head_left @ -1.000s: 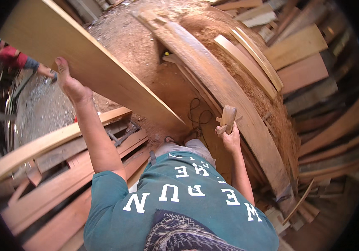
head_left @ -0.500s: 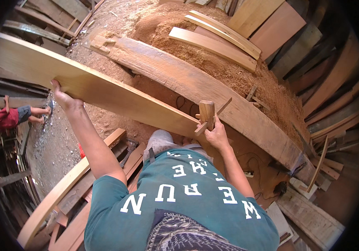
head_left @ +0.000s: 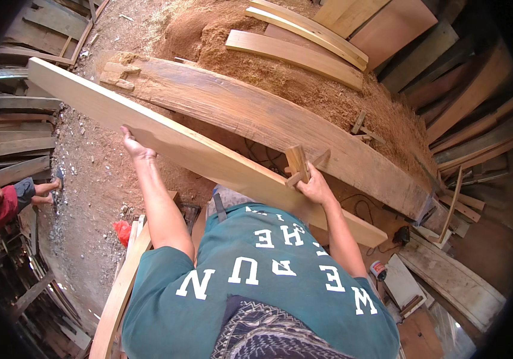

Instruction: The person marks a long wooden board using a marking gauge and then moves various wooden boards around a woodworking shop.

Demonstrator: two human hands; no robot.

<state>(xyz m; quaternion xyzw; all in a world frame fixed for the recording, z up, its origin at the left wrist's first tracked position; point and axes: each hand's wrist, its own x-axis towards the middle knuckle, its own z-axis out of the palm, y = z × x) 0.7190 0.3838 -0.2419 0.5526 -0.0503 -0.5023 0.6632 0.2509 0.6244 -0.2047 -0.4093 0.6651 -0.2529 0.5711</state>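
A long pale plank (head_left: 208, 152) stretches diagonally before me, from the upper left to the lower right past my right arm. My left hand (head_left: 138, 147) holds it at its near side, toward the far end; some of those fingers are hidden by the wood. In my right hand (head_left: 315, 184) is a wooden marking gauge (head_left: 296, 161), a block with a bar crossing through it. The fingers wrap round the gauge right at the plank's edge. Whether its point touches the wood is too small to tell.
A thick, rough beam (head_left: 238, 107) lies just beyond the plank, with a sawdust heap (head_left: 202, 42) and curved boards (head_left: 295, 57) behind it. Boards lean at the right. Another person (head_left: 2, 203) is at the far left. A red bag (head_left: 122, 232) lies near my left elbow.
The plank has shifted to the right, and its near end now shows beyond my right arm. My left hand has moved right with it. The marking gauge has moved slightly right.
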